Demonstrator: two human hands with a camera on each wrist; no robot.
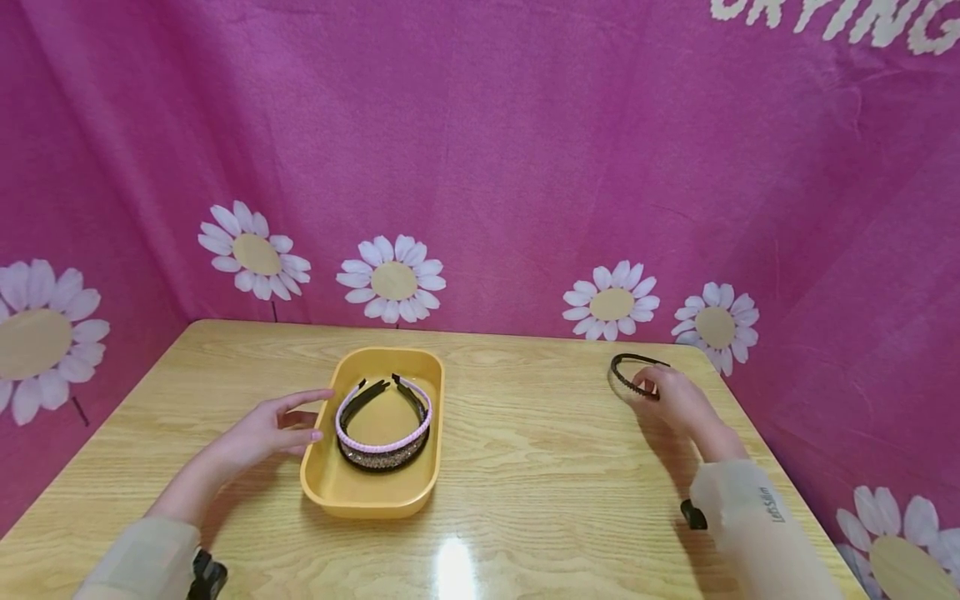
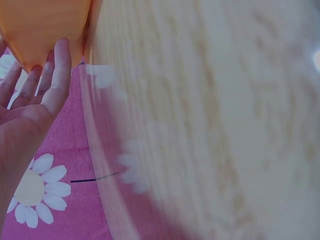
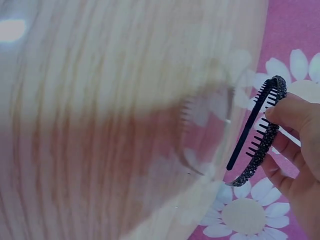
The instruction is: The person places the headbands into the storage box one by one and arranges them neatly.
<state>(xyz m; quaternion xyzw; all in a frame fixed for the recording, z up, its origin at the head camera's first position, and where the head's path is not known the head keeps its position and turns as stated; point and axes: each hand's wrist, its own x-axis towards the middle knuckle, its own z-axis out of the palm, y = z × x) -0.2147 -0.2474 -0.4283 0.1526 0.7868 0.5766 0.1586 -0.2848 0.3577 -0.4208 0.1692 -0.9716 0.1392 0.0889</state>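
Observation:
My right hand point(image 1: 675, 402) pinches a dark, beaded headband point(image 1: 624, 377) near the back right of the table. In the right wrist view the headband point(image 3: 267, 137) shows a row of comb teeth inside its band, with thumb and fingers closed on the beaded side. My left hand point(image 1: 266, 427) is at the left side of a yellow tray point(image 1: 322, 487), its straight fingers at the rim. From the left wrist view, the fingertips lie against the tray's outer wall point(image 2: 47, 30). Inside the tray a pink headband point(image 1: 386, 447) lies over darker headbands point(image 1: 382, 461), one of them glittery.
The wooden table point(image 1: 525, 442) reaches back to a pink curtain point(image 1: 487, 167) printed with daisies. More of this cloth hangs along the left and right sides. The table surface is glossy and reflects a bright light near the front.

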